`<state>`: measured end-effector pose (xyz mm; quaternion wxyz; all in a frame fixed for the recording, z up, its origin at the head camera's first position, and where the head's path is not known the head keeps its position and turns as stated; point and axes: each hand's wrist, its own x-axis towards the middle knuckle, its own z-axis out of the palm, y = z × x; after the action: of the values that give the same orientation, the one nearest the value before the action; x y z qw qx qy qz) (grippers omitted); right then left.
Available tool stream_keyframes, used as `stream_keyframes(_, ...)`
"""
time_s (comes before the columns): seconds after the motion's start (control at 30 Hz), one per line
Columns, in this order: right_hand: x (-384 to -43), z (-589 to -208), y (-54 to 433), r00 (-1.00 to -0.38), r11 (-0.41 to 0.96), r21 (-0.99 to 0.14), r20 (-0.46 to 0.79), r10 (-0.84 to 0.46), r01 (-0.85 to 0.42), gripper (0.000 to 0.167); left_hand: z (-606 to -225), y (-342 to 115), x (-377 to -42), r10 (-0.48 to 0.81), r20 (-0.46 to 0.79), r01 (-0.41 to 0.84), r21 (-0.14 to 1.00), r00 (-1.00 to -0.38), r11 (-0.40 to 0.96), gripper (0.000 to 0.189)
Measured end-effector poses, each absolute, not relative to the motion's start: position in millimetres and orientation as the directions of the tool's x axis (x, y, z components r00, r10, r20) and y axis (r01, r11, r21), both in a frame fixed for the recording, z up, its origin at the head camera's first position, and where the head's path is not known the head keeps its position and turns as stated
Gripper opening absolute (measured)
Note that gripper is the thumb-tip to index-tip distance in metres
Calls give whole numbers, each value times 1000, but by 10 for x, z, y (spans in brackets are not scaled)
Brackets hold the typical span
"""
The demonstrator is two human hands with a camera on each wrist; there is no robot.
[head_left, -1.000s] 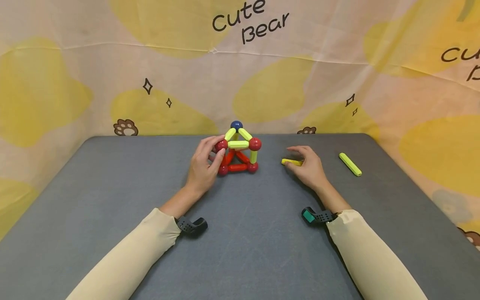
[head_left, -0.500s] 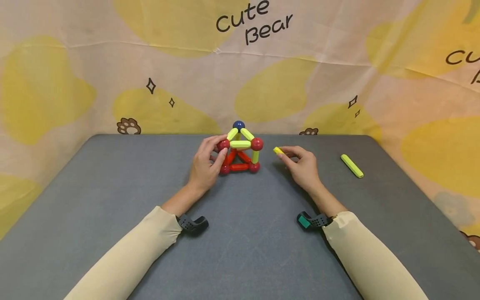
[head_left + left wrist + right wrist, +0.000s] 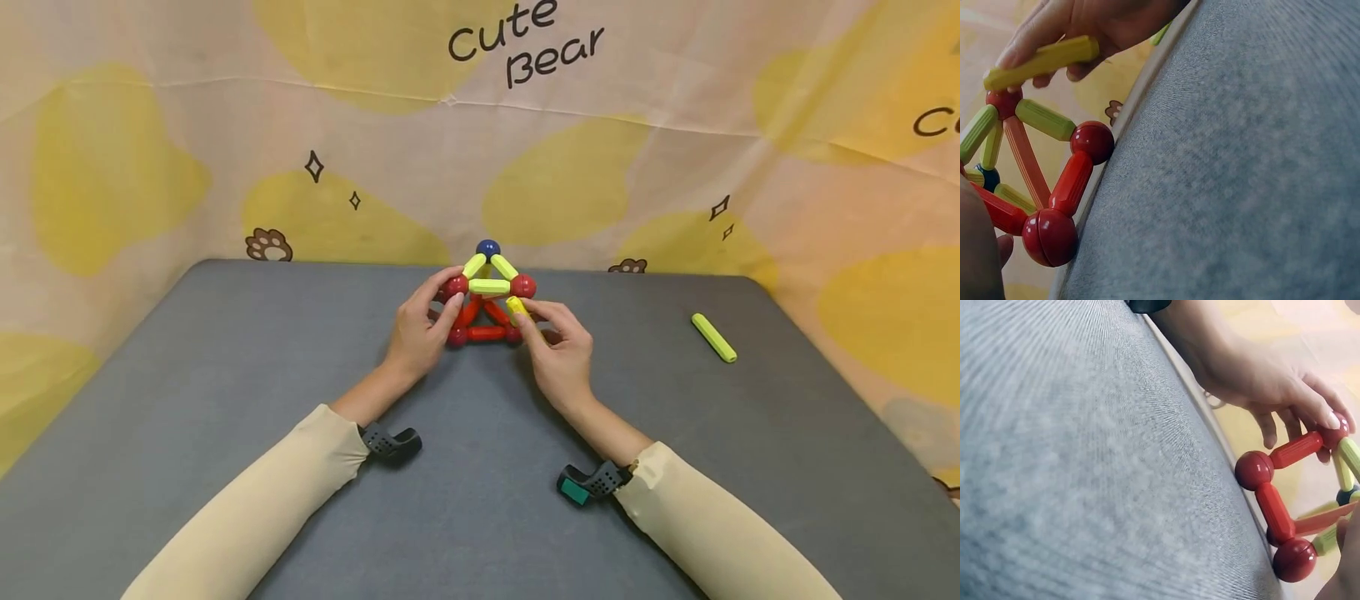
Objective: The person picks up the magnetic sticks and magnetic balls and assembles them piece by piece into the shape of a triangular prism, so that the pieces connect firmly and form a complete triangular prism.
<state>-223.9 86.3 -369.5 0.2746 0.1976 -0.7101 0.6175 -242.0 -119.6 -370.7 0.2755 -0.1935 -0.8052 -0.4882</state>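
A magnetic-stick frame of red balls, red sticks and yellow-green sticks, topped by a blue ball (image 3: pixel 488 249), stands at the table's far side. My left hand (image 3: pixel 422 325) pinches its upper left red ball (image 3: pixel 455 287) between thumb and fingers; the right wrist view shows the thumb on that ball (image 3: pixel 1336 427). In my right hand (image 3: pixel 562 354), thumb and fingers pinch a yellow magnetic stick (image 3: pixel 515 305), tilted, just under the upper right red ball (image 3: pixel 523 287). The left wrist view has this yellow stick (image 3: pixel 1044 62) overlapping the ball. My right fingers partly hide the frame's lower right corner.
A loose yellow-green stick (image 3: pixel 714 337) lies on the grey table (image 3: pixel 480 517) to the right. Behind the far edge hangs a patterned cloth (image 3: pixel 420 175). Dark bands sit on both wrists.
My right hand has lifted the yellow stick off the table and carried it left to the frame's upper right ball. My left hand keeps its hold. The head view has shifted slightly.
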Motion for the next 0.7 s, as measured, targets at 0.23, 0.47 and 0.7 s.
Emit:
stream_keyframes(0.23, -2122, -3520, 682, -796, 154, -786, 605, -5, -598, 23, -3715, -1237, -2407, 61, 657, 613, 662, -752, 430, 48)
stream_keyframes(0.47, -2092, -3505, 631, -815, 137, -808, 579, 2, -574, 23, -3729, -1171, -2433, 86, 669, 632, 640, -738, 437, 49)
stream_keyframes(0.7, -2089, -3515, 635, -798, 157, -789, 602, 5, -594, 24, -3748, -1127, -2446, 82, 674, 636, 640, -734, 430, 49)
